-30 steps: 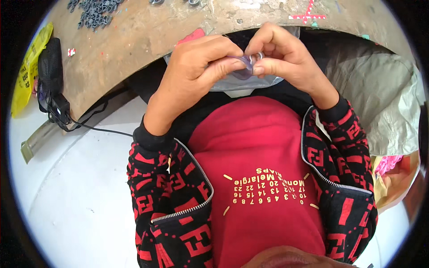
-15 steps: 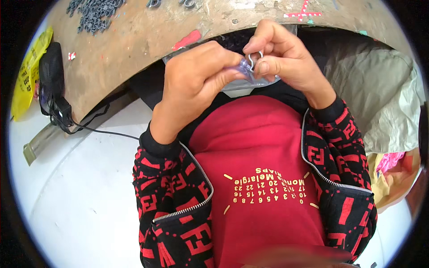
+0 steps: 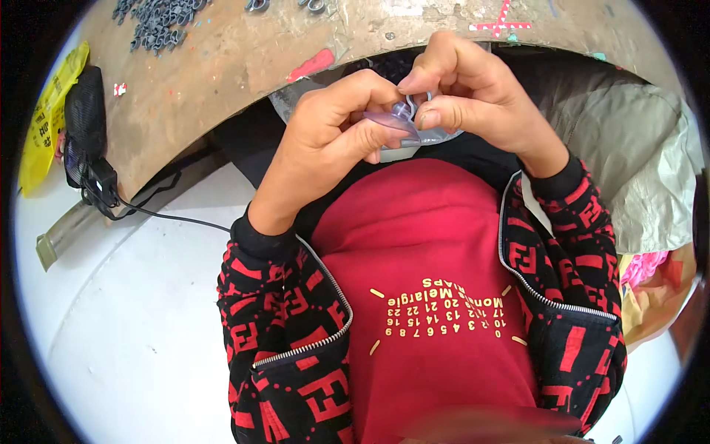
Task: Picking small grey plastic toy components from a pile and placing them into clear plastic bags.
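Above my lap, just in front of the table edge, both hands meet. My left hand pinches a clear, purplish suction cup by its rim between thumb and fingers. Thumb and forefinger of my right hand close on a small grey hook with a curved shape. The hook touches the knob of the suction cup; whether it is fully seated there I cannot tell. Fingertips partly cover both pieces.
A heap of grey hooks lies on the worn wooden table at the far left, with a few loose hooks nearer the middle. A yellow bag and black mesh pouch hang left. Grey-green cloth lies right.
My left hand has turned and shifted slightly right, so more of the suction cup's disc shows. The hook has tilted between my right fingers.
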`<state>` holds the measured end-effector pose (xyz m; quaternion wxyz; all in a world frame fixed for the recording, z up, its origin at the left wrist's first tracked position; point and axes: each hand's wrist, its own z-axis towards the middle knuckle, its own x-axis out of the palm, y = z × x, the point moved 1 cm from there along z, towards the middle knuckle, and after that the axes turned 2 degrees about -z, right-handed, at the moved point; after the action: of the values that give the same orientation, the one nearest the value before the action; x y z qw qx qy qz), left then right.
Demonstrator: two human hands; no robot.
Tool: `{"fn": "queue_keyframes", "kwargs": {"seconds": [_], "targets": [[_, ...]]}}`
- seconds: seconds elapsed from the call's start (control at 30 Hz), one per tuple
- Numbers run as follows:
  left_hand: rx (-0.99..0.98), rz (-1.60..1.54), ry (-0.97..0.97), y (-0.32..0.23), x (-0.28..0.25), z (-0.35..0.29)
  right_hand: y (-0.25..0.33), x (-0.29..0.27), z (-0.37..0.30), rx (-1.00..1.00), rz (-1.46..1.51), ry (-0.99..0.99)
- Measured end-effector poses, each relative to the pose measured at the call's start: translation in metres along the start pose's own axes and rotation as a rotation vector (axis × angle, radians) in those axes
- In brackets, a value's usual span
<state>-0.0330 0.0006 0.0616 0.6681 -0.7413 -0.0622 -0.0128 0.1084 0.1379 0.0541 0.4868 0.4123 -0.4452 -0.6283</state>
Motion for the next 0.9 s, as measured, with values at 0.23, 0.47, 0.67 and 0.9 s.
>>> {"fn": "queue_keyframes", "kwargs": {"seconds": [0.23,0.47,0.67,0.9], "targets": [[0.238,0.411,0.1,-0.007,-0.003,0.011,-0.007,0.006,-0.013,0.268,0.413,-0.101],[0.316,0.605,0.077,-0.012,0.011,0.005,-0.013,0.013,-0.028,0.351,0.538,-0.132],[0.266,0.716,0.063,0.01,0.004,0.009,-0.006,0.004,-0.023,0.361,0.04,-0.134],[0.172,0.981,-0.066,0.065,-0.015,0.011,0.005,-0.048,0.028,0.119,-0.71,-0.31]]}}
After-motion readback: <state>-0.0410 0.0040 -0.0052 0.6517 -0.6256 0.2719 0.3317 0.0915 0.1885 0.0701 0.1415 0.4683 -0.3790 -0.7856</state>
